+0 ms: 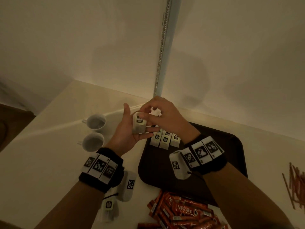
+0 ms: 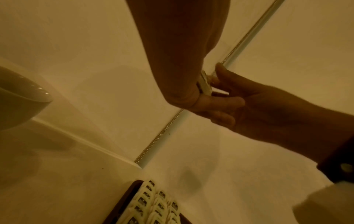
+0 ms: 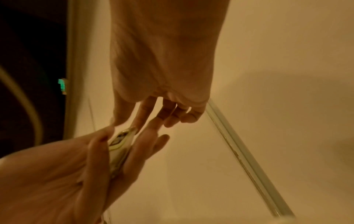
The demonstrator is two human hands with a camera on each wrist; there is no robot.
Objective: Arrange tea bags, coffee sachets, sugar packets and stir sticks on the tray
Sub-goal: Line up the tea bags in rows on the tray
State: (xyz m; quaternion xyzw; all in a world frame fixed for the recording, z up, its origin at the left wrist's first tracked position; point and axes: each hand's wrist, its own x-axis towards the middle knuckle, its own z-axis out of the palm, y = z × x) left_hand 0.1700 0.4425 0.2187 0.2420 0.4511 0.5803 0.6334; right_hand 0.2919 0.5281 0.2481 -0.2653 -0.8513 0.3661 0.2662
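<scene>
My left hand is palm up above the tray's far left corner, its thumb and fingers gripping a small stack of white tea bags with dark tags. My right hand reaches over from the right and pinches the top edge of the front tea bag. The right wrist view shows the stack edge-on between the left thumb and fingers. The dark brown tray holds rows of tea bags at its far left. Orange coffee sachets and brown stir sticks lie on the table.
Two white cups stand left of the tray. Loose tea bags lie on the table under my left wrist. A wall with a metal strip rises just behind the table. No sugar packets are in view.
</scene>
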